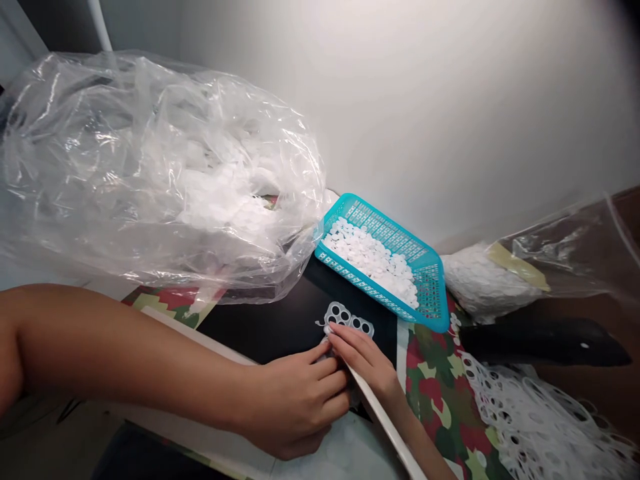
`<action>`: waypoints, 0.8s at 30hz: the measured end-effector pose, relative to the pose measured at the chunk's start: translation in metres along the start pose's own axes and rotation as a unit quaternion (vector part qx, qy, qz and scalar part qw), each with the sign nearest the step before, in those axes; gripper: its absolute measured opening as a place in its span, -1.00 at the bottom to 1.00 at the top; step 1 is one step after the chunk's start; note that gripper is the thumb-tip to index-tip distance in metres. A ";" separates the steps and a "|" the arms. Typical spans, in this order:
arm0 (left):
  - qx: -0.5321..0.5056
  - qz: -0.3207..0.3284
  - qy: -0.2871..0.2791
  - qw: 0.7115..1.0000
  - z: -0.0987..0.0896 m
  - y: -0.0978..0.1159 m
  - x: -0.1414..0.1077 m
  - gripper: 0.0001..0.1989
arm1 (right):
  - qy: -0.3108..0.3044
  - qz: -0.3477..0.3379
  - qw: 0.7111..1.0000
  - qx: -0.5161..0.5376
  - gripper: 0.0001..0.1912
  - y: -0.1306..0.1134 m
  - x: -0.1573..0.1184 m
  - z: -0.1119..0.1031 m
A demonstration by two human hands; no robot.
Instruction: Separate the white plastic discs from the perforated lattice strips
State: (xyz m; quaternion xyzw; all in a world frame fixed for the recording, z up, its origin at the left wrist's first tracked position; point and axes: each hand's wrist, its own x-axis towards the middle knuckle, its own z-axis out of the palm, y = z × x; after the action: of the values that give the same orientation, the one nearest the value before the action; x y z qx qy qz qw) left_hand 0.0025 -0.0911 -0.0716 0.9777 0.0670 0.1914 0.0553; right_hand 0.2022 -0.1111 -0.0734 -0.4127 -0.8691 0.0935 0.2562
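Observation:
My left hand (303,397) is curled closed, its thumb and index finger pinching at the near edge of a clear plastic piece with round holes (361,325). My right hand (367,363) meets it from the right, fingertips pressed on a small white round cap (327,329) at the edge of that piece. What lies under the curled left fingers is hidden. The holed piece rests over a black mat (255,327). A pale straight strip (383,417) passes along my right hand and wrist.
A blue basket (440,293) holds many white caps (375,260). A large clear plastic bag (150,173) with white pieces fills the left. Right of the basket are a bag of white pieces (480,277), a black object (545,341) and a heap of translucent rings (540,420) by the camouflage-patterned cloth (435,393).

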 end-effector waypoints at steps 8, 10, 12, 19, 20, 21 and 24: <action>0.000 0.012 0.000 1.000 -0.002 -0.001 -0.002 -0.61 | 0.096 0.133 0.986 0.044 -0.65 0.001 -0.002 -0.001; -0.004 0.009 -0.001 1.000 -0.001 -0.001 -0.003 -0.60 | 0.117 0.167 0.978 0.052 -0.67 0.001 -0.003 -0.003; -0.008 0.010 -0.004 1.000 0.000 -0.001 -0.003 -0.60 | 0.129 0.187 0.973 0.050 -0.68 0.003 -0.004 -0.005; -0.014 0.005 0.002 1.000 0.000 -0.001 -0.004 -0.62 | 0.186 0.204 0.961 0.034 -0.69 0.010 -0.013 -0.017; -0.014 0.006 0.001 1.000 0.000 -0.001 -0.004 -0.62 | 0.159 0.174 0.971 0.041 -0.67 0.010 -0.013 -0.019; -0.014 0.007 0.000 1.000 0.000 -0.001 -0.004 -0.62 | 0.132 0.142 0.980 0.049 -0.65 0.010 -0.013 -0.020; -0.015 0.008 -0.002 1.000 0.000 -0.001 -0.004 -0.61 | 0.070 0.064 0.994 0.063 -0.62 0.008 -0.012 -0.022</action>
State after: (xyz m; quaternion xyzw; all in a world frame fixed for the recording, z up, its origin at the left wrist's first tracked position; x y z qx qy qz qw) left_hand -0.0016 -0.0904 -0.0729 0.9776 0.0559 0.1909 0.0684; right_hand 0.2252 -0.1157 -0.0622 -0.4562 -0.8132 0.1351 0.3352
